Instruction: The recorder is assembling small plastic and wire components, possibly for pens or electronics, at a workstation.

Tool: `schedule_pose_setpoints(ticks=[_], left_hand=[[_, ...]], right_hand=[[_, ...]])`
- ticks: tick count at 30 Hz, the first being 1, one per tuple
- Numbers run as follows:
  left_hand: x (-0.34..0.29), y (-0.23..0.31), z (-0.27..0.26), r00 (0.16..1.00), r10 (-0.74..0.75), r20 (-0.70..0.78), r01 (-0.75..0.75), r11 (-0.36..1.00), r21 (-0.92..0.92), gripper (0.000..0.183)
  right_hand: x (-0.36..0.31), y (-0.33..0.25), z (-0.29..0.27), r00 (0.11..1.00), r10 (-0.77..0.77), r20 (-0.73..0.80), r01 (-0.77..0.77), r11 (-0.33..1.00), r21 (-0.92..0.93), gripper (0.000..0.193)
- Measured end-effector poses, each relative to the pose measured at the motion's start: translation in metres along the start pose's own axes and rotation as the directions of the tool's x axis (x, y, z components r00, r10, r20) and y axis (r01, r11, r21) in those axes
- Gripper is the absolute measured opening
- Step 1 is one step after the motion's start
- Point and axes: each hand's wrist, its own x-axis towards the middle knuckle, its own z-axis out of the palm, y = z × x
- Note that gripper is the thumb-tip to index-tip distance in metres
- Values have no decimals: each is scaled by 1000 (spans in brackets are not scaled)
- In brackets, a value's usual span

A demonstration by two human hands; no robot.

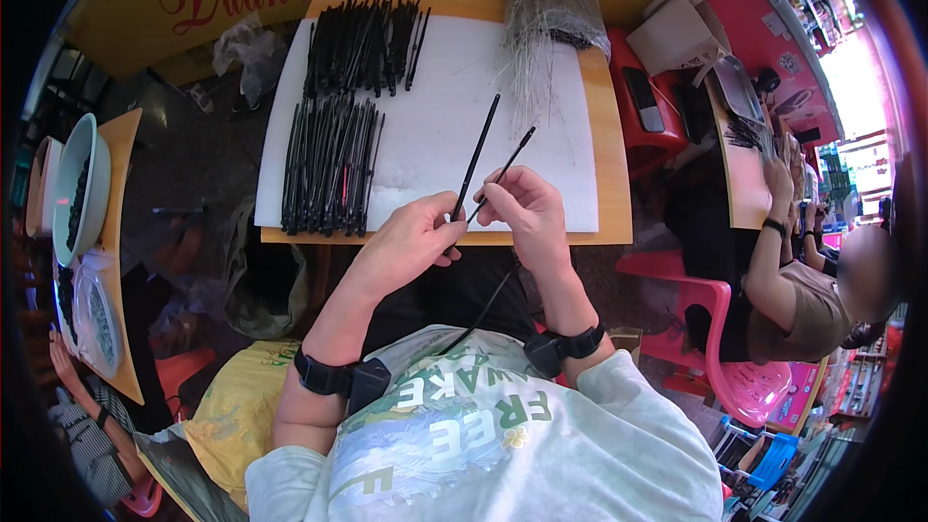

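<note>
Left hand (411,237) pinches a black stick (477,157); right hand (522,208) pinches a thinner black rod (505,171). Both tilt over the white sheet's (435,135) near edge; black stick bundles (329,169) lie at its left edge.

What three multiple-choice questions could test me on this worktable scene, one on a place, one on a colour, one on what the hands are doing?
1. Where do the piles of black sticks lie?
A. On the left part of the white sheet
B. On the floor
C. In the red chair

2. What colour is the bundle of thin wires at the table's far right?
A. Red
B. Silvery
C. Green

3. What are the hands doing?
A. Resting flat
B. Both empty
C. The left hand and right hand each pinch a black stick

Answers: 1 A, the piles sit on the sheet's left side; 2 B, the strands look pale metallic; 3 C, a stick rises from each hand.
</note>
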Motion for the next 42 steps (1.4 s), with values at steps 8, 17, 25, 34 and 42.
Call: schedule_pose_setpoints(ticks=[8,17,25,34,42], left_hand=[[5,-1,-3,995,-87,45,91,989,-115,15],[-4,-11,-24,962,-33,-271,40,999,20,39],[-16,-46,-47,818,313,-483,26,818,575,45],[-44,-19,-69,705,302,-642,-6,907,420,38],[-47,-30,-66,793,220,-568,-89,964,249,35]], right_hand=[[-1,4,15,987,-134,-86,118,978,-171,8],[53,31,36,998,53,38,-41,960,-276,32],[82,52,76,992,74,101,-17,881,-472,42],[102,46,88,993,41,108,39,760,-649,42],[208,37,58,934,-349,70,283,610,-740,35]])
